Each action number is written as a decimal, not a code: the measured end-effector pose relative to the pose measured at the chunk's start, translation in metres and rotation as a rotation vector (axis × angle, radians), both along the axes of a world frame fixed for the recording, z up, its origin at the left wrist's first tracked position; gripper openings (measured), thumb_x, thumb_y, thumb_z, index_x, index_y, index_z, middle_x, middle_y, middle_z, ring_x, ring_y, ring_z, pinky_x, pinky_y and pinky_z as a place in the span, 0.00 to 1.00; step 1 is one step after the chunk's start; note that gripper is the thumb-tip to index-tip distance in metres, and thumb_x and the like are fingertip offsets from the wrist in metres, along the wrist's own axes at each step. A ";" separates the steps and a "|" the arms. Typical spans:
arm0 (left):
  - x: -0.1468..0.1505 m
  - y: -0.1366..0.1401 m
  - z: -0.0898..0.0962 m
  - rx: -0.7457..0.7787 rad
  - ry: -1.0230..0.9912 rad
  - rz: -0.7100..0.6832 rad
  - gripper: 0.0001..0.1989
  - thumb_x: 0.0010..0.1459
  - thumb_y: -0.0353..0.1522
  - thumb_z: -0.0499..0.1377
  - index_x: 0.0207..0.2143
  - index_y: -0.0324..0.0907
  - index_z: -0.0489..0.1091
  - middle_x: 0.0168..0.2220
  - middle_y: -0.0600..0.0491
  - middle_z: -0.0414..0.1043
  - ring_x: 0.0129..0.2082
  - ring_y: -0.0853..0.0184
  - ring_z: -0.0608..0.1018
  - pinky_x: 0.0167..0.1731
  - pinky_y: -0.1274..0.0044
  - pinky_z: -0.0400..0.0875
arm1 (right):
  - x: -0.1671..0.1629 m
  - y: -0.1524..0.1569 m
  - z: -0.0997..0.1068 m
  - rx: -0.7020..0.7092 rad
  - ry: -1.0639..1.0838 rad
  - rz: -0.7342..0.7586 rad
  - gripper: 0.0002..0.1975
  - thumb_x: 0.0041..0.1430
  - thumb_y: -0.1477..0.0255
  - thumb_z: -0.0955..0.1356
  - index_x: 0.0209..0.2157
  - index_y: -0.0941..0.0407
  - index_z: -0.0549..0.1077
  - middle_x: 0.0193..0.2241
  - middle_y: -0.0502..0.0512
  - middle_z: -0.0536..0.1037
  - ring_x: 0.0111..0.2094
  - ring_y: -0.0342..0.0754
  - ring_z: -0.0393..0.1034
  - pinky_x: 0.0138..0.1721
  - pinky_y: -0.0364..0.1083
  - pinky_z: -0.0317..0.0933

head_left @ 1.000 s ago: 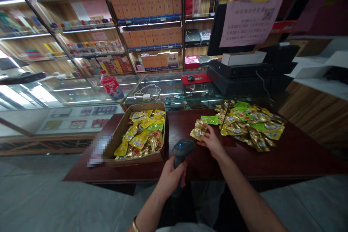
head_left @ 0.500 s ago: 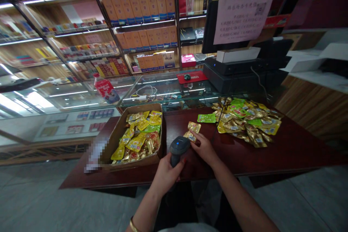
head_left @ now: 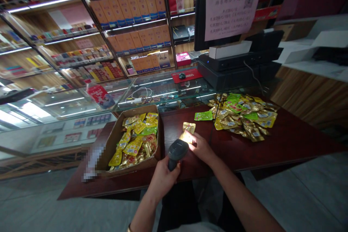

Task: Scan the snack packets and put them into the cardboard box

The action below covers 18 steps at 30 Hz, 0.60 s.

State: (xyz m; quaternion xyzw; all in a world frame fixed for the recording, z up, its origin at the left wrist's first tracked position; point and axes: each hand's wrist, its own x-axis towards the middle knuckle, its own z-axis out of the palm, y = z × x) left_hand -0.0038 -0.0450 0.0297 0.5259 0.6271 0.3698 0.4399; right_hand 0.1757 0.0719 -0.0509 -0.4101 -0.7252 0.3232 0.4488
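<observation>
My left hand (head_left: 164,177) is wrapped round the handle of a dark barcode scanner (head_left: 177,149), whose head points away from me. A bright light falls on a gold snack packet (head_left: 187,136) just past the scanner. My right hand (head_left: 201,147) pinches that packet's right edge at the tabletop. Touching or close behind it lies another gold packet (head_left: 189,127); a green packet (head_left: 203,116) is farther right. On the left, an open cardboard box (head_left: 159,130) holds many yellow, gold and green packets. A loose heap of similar packets (head_left: 244,116) lies on the right.
The dark red wooden table (head_left: 174,116) meets a glass display counter (head_left: 160,94) at the back. There stand a monitor (head_left: 200,25) with a pink paper sign, a mouse (head_left: 182,75) on a red mat, and a red-labelled bottle (head_left: 99,95). A thin cable crosses near my right hand.
The scanner's light now shines brightly on the packet under my right hand, and its blue indicator no longer shows. The view has shifted slightly; both hands keep their holds.
</observation>
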 end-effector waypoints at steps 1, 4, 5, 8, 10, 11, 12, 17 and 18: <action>0.000 0.000 0.000 -0.004 0.007 -0.008 0.09 0.54 0.36 0.64 0.31 0.41 0.70 0.15 0.61 0.64 0.13 0.71 0.67 0.15 0.81 0.61 | 0.000 0.000 0.000 0.005 0.000 0.002 0.31 0.56 0.77 0.67 0.62 0.52 0.70 0.51 0.60 0.79 0.38 0.47 0.76 0.43 0.47 0.72; 0.002 -0.001 -0.002 -0.016 0.002 -0.024 0.09 0.54 0.37 0.65 0.31 0.41 0.70 0.16 0.60 0.64 0.13 0.71 0.67 0.14 0.81 0.61 | 0.001 0.000 0.000 0.022 0.009 0.015 0.31 0.56 0.77 0.67 0.62 0.53 0.70 0.51 0.60 0.79 0.35 0.46 0.75 0.41 0.47 0.73; 0.002 -0.001 -0.003 -0.019 -0.004 -0.030 0.09 0.54 0.36 0.65 0.31 0.41 0.70 0.16 0.60 0.64 0.13 0.71 0.68 0.14 0.81 0.61 | 0.001 0.000 0.000 0.026 0.017 0.020 0.31 0.56 0.77 0.67 0.62 0.53 0.71 0.52 0.61 0.79 0.36 0.47 0.76 0.41 0.47 0.73; 0.004 -0.001 -0.005 -0.019 -0.013 -0.035 0.09 0.54 0.36 0.65 0.31 0.41 0.70 0.16 0.61 0.64 0.13 0.72 0.68 0.14 0.82 0.62 | 0.001 -0.001 0.003 0.018 0.045 0.028 0.29 0.56 0.76 0.68 0.61 0.54 0.72 0.54 0.62 0.78 0.41 0.49 0.78 0.43 0.47 0.73; 0.005 0.000 -0.006 -0.020 -0.023 -0.024 0.09 0.54 0.36 0.65 0.31 0.41 0.70 0.16 0.61 0.63 0.12 0.72 0.67 0.14 0.82 0.61 | 0.001 -0.002 0.005 0.014 0.049 0.025 0.30 0.56 0.76 0.67 0.61 0.53 0.72 0.55 0.61 0.78 0.43 0.50 0.78 0.44 0.48 0.73; 0.006 0.000 -0.006 -0.023 -0.034 -0.012 0.10 0.53 0.37 0.65 0.31 0.40 0.70 0.16 0.61 0.63 0.12 0.72 0.67 0.13 0.82 0.61 | 0.001 -0.003 0.006 0.013 0.043 0.021 0.30 0.55 0.77 0.67 0.61 0.53 0.72 0.55 0.61 0.78 0.43 0.50 0.78 0.44 0.48 0.73; 0.006 0.000 -0.006 -0.027 -0.048 0.002 0.11 0.53 0.39 0.66 0.31 0.40 0.70 0.16 0.61 0.63 0.12 0.72 0.67 0.13 0.82 0.61 | 0.001 -0.003 0.008 0.011 0.033 0.015 0.30 0.55 0.77 0.67 0.61 0.52 0.72 0.54 0.60 0.79 0.42 0.50 0.78 0.44 0.48 0.73; 0.004 -0.001 -0.004 -0.039 -0.084 0.061 0.16 0.51 0.42 0.68 0.33 0.40 0.71 0.16 0.61 0.65 0.12 0.72 0.67 0.13 0.81 0.61 | 0.001 -0.002 0.009 0.008 0.026 -0.002 0.26 0.57 0.75 0.68 0.58 0.51 0.75 0.49 0.58 0.82 0.43 0.51 0.79 0.45 0.49 0.74; 0.003 -0.001 -0.003 -0.040 -0.083 0.060 0.16 0.51 0.42 0.68 0.34 0.40 0.71 0.16 0.61 0.65 0.12 0.72 0.67 0.13 0.81 0.62 | 0.001 -0.002 0.008 0.013 0.033 -0.001 0.24 0.58 0.75 0.68 0.56 0.51 0.77 0.48 0.57 0.82 0.44 0.51 0.79 0.45 0.49 0.74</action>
